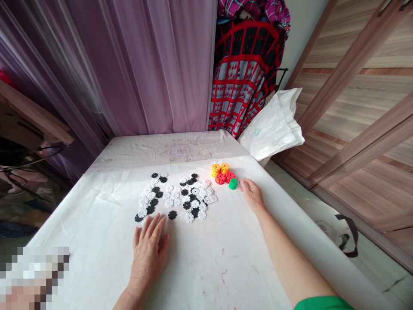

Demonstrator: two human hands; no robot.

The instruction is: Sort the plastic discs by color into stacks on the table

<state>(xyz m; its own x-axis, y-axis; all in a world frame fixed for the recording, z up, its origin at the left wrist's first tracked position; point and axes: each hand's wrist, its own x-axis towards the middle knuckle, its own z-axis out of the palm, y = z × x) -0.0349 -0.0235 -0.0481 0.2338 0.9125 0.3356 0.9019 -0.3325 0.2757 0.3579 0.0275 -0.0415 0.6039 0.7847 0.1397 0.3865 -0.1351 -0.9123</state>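
Purple curtains [161, 69] drop behind the far edge of the white-covered worktop [200, 267] in the head view. Right hand [253, 194] sits just beside the green stack [233, 184], fingers bunched; whether that grip pinches anything, I cannot tell. One sideways nudge could topple the stack into the neighbouring red stacks [220, 178] and orange stacks [216, 171], all toward the right edge. Left hand [150, 244] lies palm down, fingers slightly apart, nothing visible in it; a careless sweep could scatter the loose discs [177, 201]. They're flat, notched round the rim, black and white, many overlapping, spread mid-worktop left of the stacks.
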